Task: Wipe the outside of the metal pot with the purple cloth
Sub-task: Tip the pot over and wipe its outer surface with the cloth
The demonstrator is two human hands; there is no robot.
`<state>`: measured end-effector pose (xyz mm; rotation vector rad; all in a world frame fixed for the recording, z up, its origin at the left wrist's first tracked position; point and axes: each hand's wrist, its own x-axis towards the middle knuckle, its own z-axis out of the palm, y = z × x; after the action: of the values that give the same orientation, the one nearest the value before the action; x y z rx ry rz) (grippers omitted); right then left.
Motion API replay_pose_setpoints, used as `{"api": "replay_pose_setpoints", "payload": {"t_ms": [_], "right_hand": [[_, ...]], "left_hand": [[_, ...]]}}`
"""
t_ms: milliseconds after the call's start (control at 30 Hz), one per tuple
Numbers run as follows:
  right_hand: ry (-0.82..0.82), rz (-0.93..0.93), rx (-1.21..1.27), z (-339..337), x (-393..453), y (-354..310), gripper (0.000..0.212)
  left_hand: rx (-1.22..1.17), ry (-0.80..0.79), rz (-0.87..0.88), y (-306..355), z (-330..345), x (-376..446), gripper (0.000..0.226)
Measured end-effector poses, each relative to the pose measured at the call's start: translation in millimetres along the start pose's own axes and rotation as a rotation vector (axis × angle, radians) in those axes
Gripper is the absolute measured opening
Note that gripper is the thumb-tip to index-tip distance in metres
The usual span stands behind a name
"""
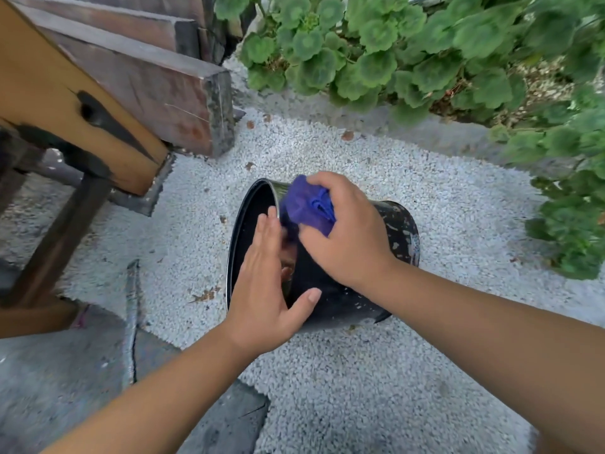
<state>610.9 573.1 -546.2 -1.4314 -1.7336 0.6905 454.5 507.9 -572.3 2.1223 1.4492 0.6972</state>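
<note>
Left hand (265,283): fingers straight, flat against the open rim of the metal pot (397,229), thumb on its wall. Pot lies on its side on white gravel (360,371). Right hand (347,231): fingers curled, grasping bunched purple cloth (307,208) against the pot's upper wall. Beyond: green plants (393,54).

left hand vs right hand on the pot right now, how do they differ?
The left hand lies flat with straight fingers against the open rim of the metal pot; the right hand is curled. The left hand holds nothing; the right hand grips the bunched purple cloth. The left hand sits at the mouth, the right hand on the upper side wall. Both touch the pot, which lies on its side on gravel.
</note>
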Motion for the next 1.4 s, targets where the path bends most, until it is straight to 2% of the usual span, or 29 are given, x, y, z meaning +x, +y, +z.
{"api": "replay_pose_setpoints", "payload": {"t_ms": [133,200,333,467,533,667,767,933,1033,1133,1200,1400], "right_hand": [[-0.046,-0.206,-0.194,20,-2,-32,0.056],[-0.040,-0.218,-0.294,29,-7,-33,0.056],[0.071,-0.076,-0.247,43,-11,-28,0.048],[0.150,0.249,-0.300,37,-25,17,0.051],[0.121,0.341,-0.342,26,-31,48,0.057],[0.141,0.409,-0.316,18,-31,78,0.062],[0.165,0.412,-0.308,19,-28,82,0.062],[0.153,0.389,-0.325,26,-22,67,0.057],[0.145,0.265,-0.339,41,-22,34,0.055],[0.116,0.088,-0.291,56,-26,3,0.052],[0.126,0.049,-0.249,62,-28,-2,0.050],[0.181,0.250,-0.327,55,-25,36,0.045]], "left_hand": [[-0.013,-0.010,0.046,0,0,4,0.066],[-0.016,-0.014,0.018,-5,0,2,0.063],[0.002,0.010,-0.018,-11,-1,-2,0.075],[0.066,0.071,-0.065,-18,-3,-17,0.097],[0.021,0.084,-0.114,-21,-4,-21,0.097],[-0.035,0.138,-0.206,-16,-7,-13,0.090],[-0.047,0.170,-0.228,-12,-5,1,0.087],[-0.047,0.088,-0.201,-16,-7,6,0.105],[-0.100,0.062,-0.189,-16,-11,6,0.109],[-0.046,0.060,-0.154,-16,-12,6,0.109],[-0.057,0.061,-0.146,-18,-12,6,0.109],[-0.014,0.088,-0.152,-35,-17,2,0.107]]}}
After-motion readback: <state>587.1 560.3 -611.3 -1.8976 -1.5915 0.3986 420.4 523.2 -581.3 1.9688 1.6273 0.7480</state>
